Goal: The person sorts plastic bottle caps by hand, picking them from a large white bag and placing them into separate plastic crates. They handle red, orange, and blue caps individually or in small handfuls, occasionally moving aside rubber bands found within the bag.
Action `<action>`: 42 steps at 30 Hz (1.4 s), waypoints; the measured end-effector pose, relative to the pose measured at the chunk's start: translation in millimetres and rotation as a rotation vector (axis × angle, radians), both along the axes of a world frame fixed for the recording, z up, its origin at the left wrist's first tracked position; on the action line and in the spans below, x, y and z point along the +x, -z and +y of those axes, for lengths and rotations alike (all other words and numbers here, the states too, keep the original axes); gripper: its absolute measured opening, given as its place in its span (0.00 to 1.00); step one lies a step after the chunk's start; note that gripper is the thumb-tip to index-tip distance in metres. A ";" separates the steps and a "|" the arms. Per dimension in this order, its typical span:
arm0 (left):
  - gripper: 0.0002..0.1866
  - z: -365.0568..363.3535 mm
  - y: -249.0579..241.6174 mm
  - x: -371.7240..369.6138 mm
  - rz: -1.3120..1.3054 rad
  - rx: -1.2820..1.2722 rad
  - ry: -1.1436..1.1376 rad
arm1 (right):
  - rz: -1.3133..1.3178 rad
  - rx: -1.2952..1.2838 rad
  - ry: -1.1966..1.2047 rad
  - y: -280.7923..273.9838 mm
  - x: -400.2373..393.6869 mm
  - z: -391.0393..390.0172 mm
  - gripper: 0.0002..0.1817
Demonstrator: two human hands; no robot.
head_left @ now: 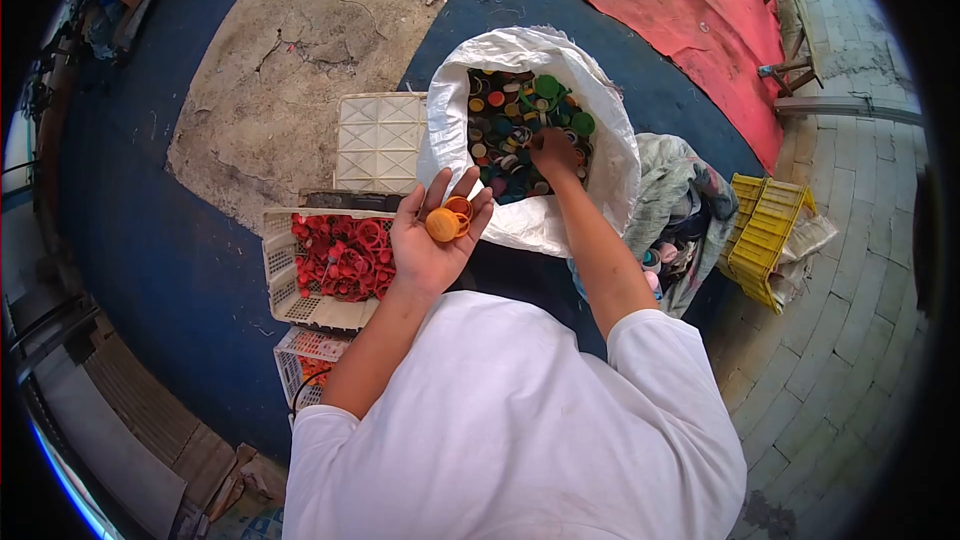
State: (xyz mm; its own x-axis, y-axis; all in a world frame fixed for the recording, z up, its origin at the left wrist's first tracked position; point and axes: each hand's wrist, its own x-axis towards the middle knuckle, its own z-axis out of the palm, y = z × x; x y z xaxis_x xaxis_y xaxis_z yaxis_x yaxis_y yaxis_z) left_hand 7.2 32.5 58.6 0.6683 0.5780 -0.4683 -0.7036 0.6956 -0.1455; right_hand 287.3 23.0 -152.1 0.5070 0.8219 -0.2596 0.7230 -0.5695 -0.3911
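Orange plastic bottle caps (443, 224) and an orange ring rest in the upturned palm of my left hand (435, 245), whose fingers curl loosely around them. This hand is beside the near left rim of a white woven sack (615, 175). Inside the sack lie mixed bottle caps (500, 125) in green, orange, yellow, white and dark colours. My right hand (554, 154) reaches into the sack and touches the caps, its fingers bent together. What those fingers pinch, if anything, is hidden.
Left of the sack stands a crate (277, 275) of red caps and rings, with a smaller white crate (290, 370) nearer me. A pale crate (380, 140) lies behind. To the right are a greyish sack (680, 175) and a yellow crate (765, 230).
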 end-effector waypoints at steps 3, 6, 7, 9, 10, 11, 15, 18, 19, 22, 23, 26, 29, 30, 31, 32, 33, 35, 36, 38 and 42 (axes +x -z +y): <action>0.20 0.6 -0.3 2.2 -0.013 0.005 0.009 | 0.071 -0.040 0.045 -23.0 -0.4 -1.8 0.12; 0.19 0.3 0.0 3.2 -0.003 0.008 0.016 | 0.200 0.044 0.130 -29.7 2.5 -6.1 0.14; 0.19 -0.5 0.0 2.8 0.006 0.007 0.016 | 0.251 0.108 0.151 -16.2 9.8 -8.7 0.15; 0.19 -2.5 0.0 1.8 0.008 0.000 0.006 | 0.444 0.158 0.255 -6.4 19.9 -16.2 0.15; 0.19 -2.9 -0.1 1.8 0.008 -0.002 0.002 | 0.584 0.146 0.340 -15.4 22.7 -18.6 0.16; 0.19 -3.5 0.1 1.7 0.012 -0.004 0.002 | 0.723 0.133 0.426 -24.0 24.3 -20.7 0.16; 0.19 -5.3 1.2 4.2 0.010 -0.014 0.004 | 1.120 0.094 0.670 -45.3 26.5 -31.2 0.16; 0.19 -6.7 1.1 7.9 -0.005 -0.010 0.010 | 1.288 0.148 0.714 -45.8 27.7 -40.7 0.18; 0.20 -7.1 0.9 9.2 -0.011 -0.005 0.015 | 1.298 0.131 0.731 -47.3 27.9 -41.9 0.17; 0.20 -9.3 1.0 12.6 -0.017 0.005 0.026 | 1.312 0.158 0.766 -45.8 23.3 -45.8 0.16; 0.20 -9.7 0.4 13.9 -0.017 0.013 0.031 | 1.314 0.182 0.774 -44.4 21.5 -46.5 0.15; 0.20 -10.4 -1.8 17.5 -0.020 0.029 0.033 | 1.321 0.233 0.762 -29.7 26.5 -50.7 0.14; 0.20 -15.9 -3.7 20.2 -0.012 0.016 0.030 | 1.342 0.277 0.682 -25.7 30.0 -55.1 0.11; 0.19 -17.6 -3.3 21.7 -0.006 0.015 0.029 | 1.344 0.244 0.645 -22.8 34.0 -59.5 0.10; 0.19 -17.4 -3.0 23.6 -0.001 0.022 0.022 | 1.346 0.215 0.599 -20.7 38.0 -65.4 0.09; 0.19 -19.6 -3.2 25.1 -0.005 0.033 0.014 | 1.353 0.186 0.539 -17.1 38.6 -63.8 0.09; 0.19 -21.2 -3.7 27.0 -0.002 0.016 0.009 | 1.296 0.250 0.658 -21.7 23.5 -57.0 0.10; 0.19 -24.4 -5.7 29.9 0.023 0.002 -0.004 | 1.098 0.221 0.545 -25.4 15.8 -53.6 0.12; 0.18 -25.3 -7.5 31.4 0.041 0.001 -0.006 | 0.932 0.176 0.527 -13.4 13.9 -51.2 0.09; 0.21 -27.7 -14.3 33.0 -0.009 0.034 -0.023 | 0.436 0.062 0.210 10.1 15.9 -56.2 0.16; 0.21 -37.5 -25.4 41.3 0.033 0.062 -0.044 | 0.474 -0.059 0.191 5.8 15.1 -48.3 0.22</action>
